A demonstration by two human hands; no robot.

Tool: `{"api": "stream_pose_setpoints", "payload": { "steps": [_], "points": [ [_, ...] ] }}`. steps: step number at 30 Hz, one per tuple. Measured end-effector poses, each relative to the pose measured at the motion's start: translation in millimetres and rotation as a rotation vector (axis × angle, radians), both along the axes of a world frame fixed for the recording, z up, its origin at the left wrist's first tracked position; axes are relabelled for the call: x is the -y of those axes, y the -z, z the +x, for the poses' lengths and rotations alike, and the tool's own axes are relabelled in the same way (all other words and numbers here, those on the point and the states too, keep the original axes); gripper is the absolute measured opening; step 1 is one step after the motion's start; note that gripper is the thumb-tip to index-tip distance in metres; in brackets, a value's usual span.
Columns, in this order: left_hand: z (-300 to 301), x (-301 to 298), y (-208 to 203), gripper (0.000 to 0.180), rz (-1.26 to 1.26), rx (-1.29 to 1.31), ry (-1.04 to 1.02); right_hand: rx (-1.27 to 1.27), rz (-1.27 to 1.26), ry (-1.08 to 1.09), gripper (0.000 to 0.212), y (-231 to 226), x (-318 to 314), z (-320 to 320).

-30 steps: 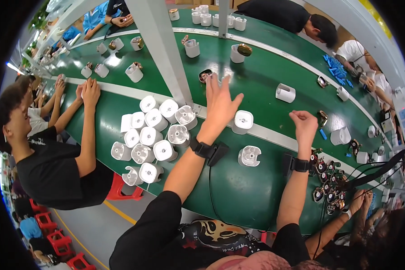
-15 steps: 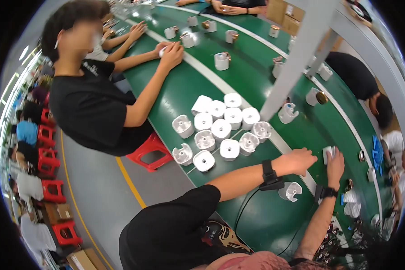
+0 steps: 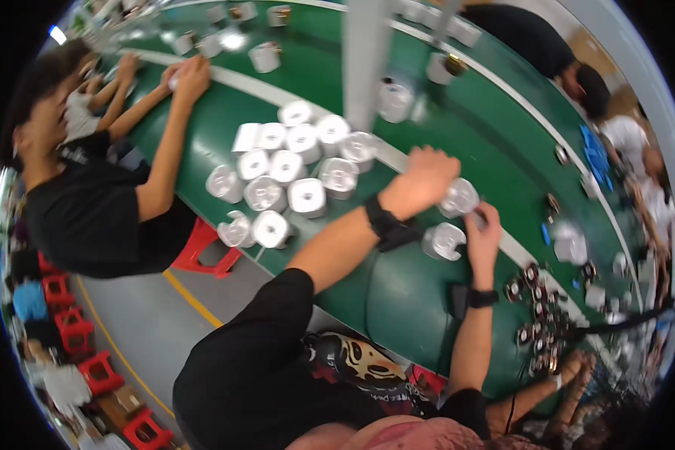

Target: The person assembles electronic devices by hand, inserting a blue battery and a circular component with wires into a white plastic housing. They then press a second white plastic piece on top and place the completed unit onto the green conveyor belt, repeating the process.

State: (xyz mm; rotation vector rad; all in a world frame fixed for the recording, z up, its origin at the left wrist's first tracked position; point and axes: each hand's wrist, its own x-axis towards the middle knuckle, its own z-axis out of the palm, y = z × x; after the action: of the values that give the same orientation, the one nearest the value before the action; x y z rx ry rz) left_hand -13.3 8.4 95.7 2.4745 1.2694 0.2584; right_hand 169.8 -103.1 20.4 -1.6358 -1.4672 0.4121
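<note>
So the biggest thing here is the green tabletop (image 3: 401, 300), running from the upper left of the frame down to the lower right, with a pale strip (image 3: 274, 91) along it. Next up is a co-worker in a black tee (image 3: 90, 214) at the left, then a grey post (image 3: 366, 71) at top center. There's a red stool (image 3: 205, 253) by the co-worker, lower left of center. Left of center sits a bunch of white housings (image 3: 286, 166), a dozen or so packed close together, and right of center there's a messy pile of small dark parts (image 3: 540, 319). Now the hands: the left hand (image 3: 426, 181) is curled in pretty narrow, knuckles up, right of center; the right hand (image 3: 485, 225) has its thumb and fingertips close together. One white cup (image 3: 459, 198) is between them over the strip, but it's blurry, so I can't tell if either one's really gripping it. Just below is a notched cup (image 3: 444, 241). Smallest: a blue piece (image 3: 545, 234), off to the right.
</note>
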Motion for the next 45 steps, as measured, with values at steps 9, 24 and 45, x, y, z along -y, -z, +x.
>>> {"api": "stream_pose_setpoints", "payload": {
  "steps": [9, 24, 45],
  "points": [
    [-12.4, 9.8, 3.5, 0.058, 0.007, 0.099, 0.284, -0.081, -0.013, -0.257, 0.045, -18.4, -13.7, -24.3],
    [-53.6, 36.6, -24.7, 0.056, 0.185, -0.216, 0.118, -0.092, 0.032, 0.366, 0.027, -26.2, -17.0, 80.4],
    [31.5, 37.8, 64.3, 0.061, -0.307, 0.823, 0.063, -1.109, 0.148, 0.056, 0.028, -12.7, -28.5, 12.3]
  ]
}}
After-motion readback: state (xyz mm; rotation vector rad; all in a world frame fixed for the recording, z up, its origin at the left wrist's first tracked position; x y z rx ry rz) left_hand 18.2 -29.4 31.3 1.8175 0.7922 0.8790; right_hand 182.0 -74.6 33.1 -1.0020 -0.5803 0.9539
